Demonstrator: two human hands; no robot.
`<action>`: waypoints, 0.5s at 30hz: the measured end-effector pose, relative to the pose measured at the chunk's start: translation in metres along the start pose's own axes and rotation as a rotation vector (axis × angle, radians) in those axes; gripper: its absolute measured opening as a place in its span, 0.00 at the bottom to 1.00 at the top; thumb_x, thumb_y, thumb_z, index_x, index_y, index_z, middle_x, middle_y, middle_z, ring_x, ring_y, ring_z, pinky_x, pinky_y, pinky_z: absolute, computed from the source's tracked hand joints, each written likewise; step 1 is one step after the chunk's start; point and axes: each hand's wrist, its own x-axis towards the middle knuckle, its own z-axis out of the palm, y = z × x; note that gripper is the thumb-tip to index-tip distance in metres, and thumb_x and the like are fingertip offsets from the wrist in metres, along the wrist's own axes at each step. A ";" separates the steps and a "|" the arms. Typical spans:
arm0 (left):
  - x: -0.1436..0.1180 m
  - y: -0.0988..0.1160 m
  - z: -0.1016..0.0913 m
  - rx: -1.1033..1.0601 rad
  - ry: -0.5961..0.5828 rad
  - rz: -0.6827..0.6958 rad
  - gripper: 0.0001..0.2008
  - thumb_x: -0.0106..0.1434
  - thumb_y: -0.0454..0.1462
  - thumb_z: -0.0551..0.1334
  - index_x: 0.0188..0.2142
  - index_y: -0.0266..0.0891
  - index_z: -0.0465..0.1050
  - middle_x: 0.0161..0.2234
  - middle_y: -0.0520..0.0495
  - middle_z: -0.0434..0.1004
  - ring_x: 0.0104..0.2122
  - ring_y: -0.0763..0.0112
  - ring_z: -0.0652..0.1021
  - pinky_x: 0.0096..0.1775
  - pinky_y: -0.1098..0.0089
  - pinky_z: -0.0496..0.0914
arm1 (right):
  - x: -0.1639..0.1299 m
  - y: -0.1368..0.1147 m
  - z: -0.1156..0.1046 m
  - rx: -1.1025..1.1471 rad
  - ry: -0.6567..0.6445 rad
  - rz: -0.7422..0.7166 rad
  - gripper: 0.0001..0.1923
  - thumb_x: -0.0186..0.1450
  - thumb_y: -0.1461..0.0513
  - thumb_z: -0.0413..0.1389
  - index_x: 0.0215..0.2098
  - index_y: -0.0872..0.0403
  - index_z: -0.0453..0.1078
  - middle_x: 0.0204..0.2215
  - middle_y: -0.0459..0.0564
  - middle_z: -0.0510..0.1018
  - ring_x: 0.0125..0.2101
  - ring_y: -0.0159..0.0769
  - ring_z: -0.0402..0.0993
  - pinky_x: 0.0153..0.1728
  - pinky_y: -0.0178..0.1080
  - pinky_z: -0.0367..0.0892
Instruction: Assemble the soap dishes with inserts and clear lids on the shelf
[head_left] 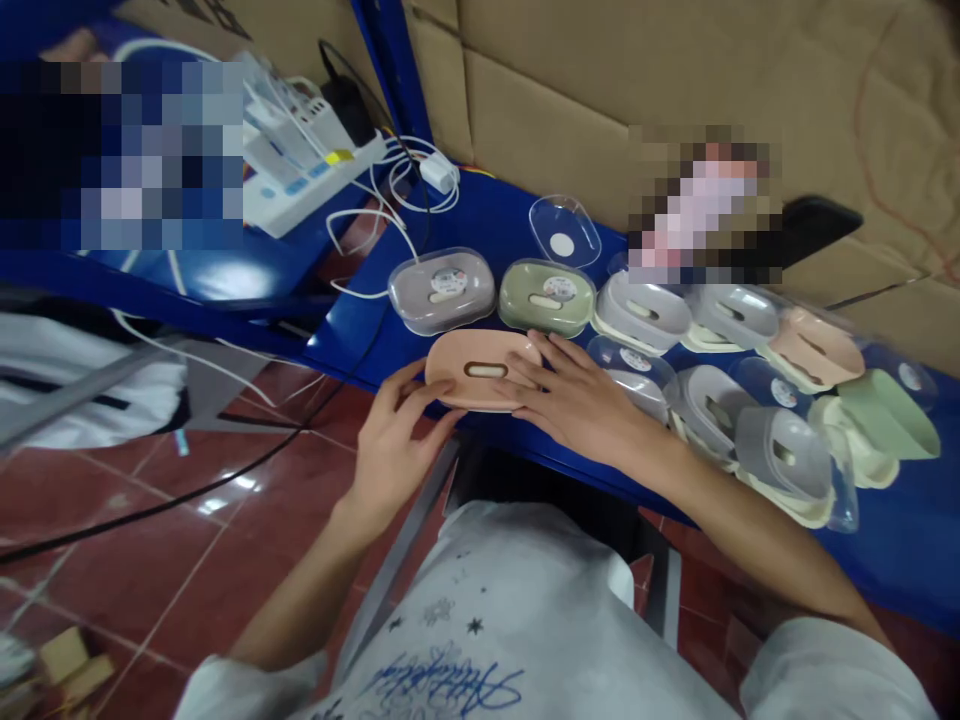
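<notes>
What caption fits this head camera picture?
Both hands, left and right, hold a pink soap dish at a blue table.

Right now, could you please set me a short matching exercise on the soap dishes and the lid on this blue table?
Things:
1. pink soap dish
2. grey soap dish
3. green soap dish
4. loose clear lid

Places:
A. lies alone, behind the green one
B. between both hands at the table edge
C. closed, left in the back pair
D. closed, right in the back pair

Pairs: 1-B, 2-C, 3-D, 4-A
</notes>
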 end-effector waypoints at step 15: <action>-0.005 -0.016 0.031 -0.063 -0.090 0.117 0.12 0.73 0.42 0.69 0.52 0.45 0.73 0.73 0.34 0.65 0.69 0.46 0.73 0.66 0.42 0.67 | 0.064 0.099 -0.027 0.014 0.182 0.536 0.25 0.80 0.56 0.49 0.70 0.59 0.68 0.64 0.66 0.78 0.63 0.56 0.75 0.65 0.59 0.68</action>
